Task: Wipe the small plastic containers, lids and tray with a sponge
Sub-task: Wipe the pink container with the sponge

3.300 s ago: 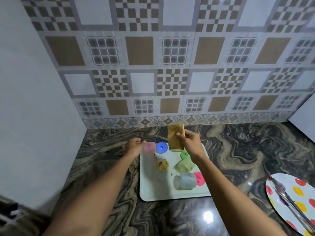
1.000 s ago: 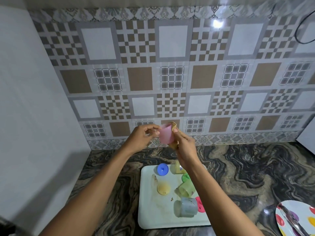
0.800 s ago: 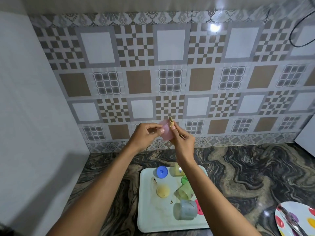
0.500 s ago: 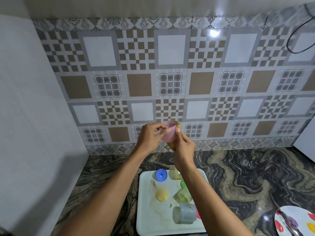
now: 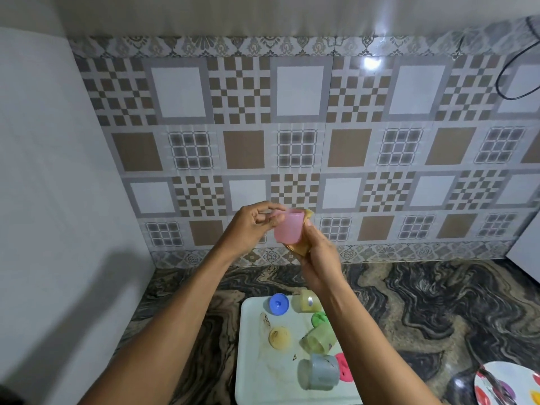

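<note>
Raised in front of the tiled wall, my left hand (image 5: 252, 226) pinches the rim of a small pink container (image 5: 287, 225). My right hand (image 5: 318, 255) holds a yellow-brown sponge (image 5: 301, 247) folded against the container's right side and bottom. Below on the counter lies a white tray (image 5: 251, 372) with smears on it. On the tray lie a blue lid (image 5: 279, 304), a yellow lid (image 5: 279, 337), a green lid (image 5: 319, 318), a pink lid (image 5: 342, 370), a yellow container (image 5: 307, 301), a green container (image 5: 317, 339) on its side and a grey-blue container (image 5: 318, 372) on its side.
The dark marbled counter (image 5: 423, 311) runs to the tiled wall behind. A plate with coloured dots (image 5: 493, 387) holding metal tongs sits at the lower right. A plain white wall (image 5: 43, 200) closes off the left side.
Since the start my left hand lifted the pink container off the tray and my right hand brought the sponge to it. Over the last second the sponge has shifted around the container's side.
</note>
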